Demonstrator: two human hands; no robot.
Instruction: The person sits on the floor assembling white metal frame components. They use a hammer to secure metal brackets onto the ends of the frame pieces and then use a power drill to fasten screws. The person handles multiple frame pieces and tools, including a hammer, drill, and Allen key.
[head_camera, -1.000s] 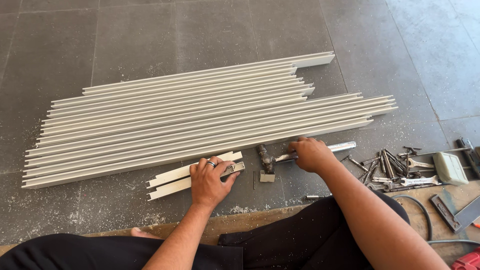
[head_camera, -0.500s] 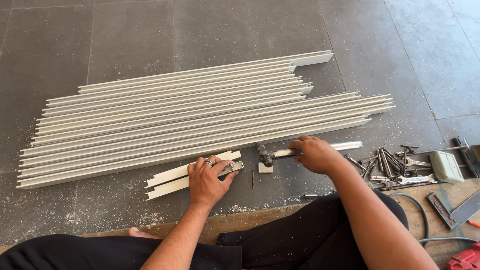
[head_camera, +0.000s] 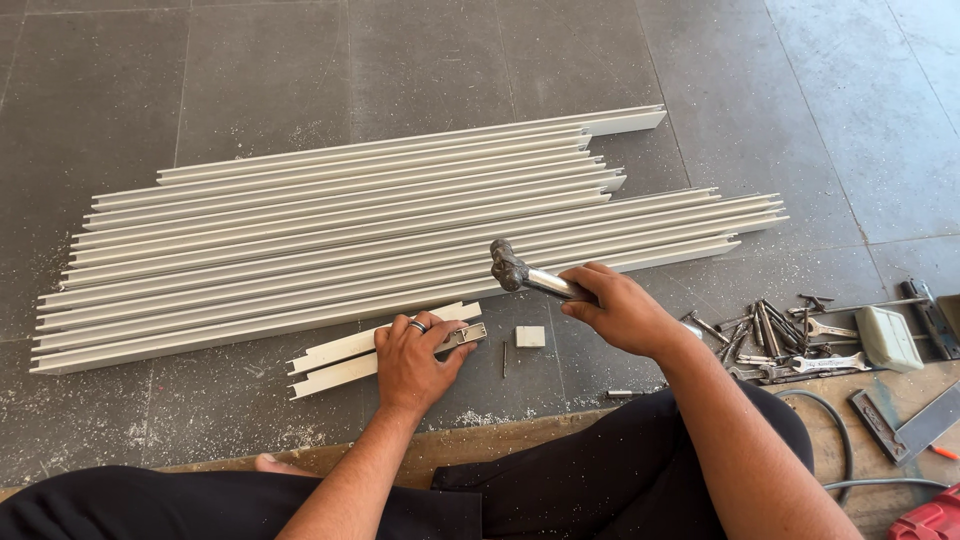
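We're sitting low at the bottom of the frame, legs folded on a wooden board. Left hand, centre-low, is pressing flat, fingers together, on the right end of two short white profile pieces, pinning them to the floor, with a small grey metal bracket under the fingertips. Right hand is wrapping closed around the handle of a hammer, head raised clear of the floor, above and just right of the bracket. A small white block and a thin nail-like pin are lying loose between the hands. Judging by this, the bracket is looking only partly seated; we're reading one short pair in work and the long white profiles across mid-frame untouched. Room: swing space over the bracket is open, but the nearest long profile edge is sitting just beyond the hammer head. Lower right is crowded with a pile of spanners and bolts, a pale block and a cable. Grey floor tiles at the top are lying beyond the stack.
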